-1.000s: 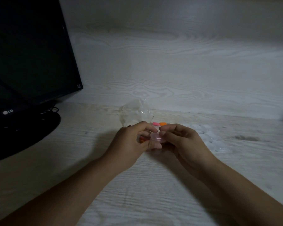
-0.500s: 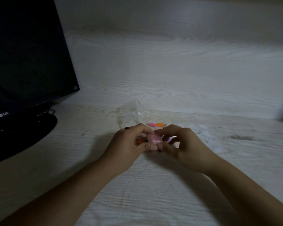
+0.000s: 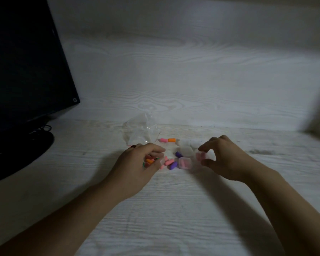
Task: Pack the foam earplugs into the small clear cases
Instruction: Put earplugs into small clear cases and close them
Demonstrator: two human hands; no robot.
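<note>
Head view: both forearms reach in over a pale wood-grain counter [image 3: 174, 218]. The left hand [image 3: 142, 161] is curled over a few earplugs [image 3: 149, 161], orange and green ones showing under its fingers; whether it actually grips them I cannot tell. The right hand [image 3: 222, 157] pinches a small clear case [image 3: 201, 155] with something pink inside, held between thumb and fingertips just above the counter. Between the hands lies a loose heap of earplugs [image 3: 171, 163], pink and purple, and touching it a second clear case [image 3: 184, 163] that holds pink plugs. Behind the heap, a pink earplug [image 3: 163, 140] and an orange earplug [image 3: 171, 140] lie end to end. To their left sits a crumpled clear plastic bag [image 3: 139, 130]. More clear cases [image 3: 187, 144] lie behind the right hand, blurred. A dark monitor [image 3: 26, 61] on its round base stands at far left.
</note>
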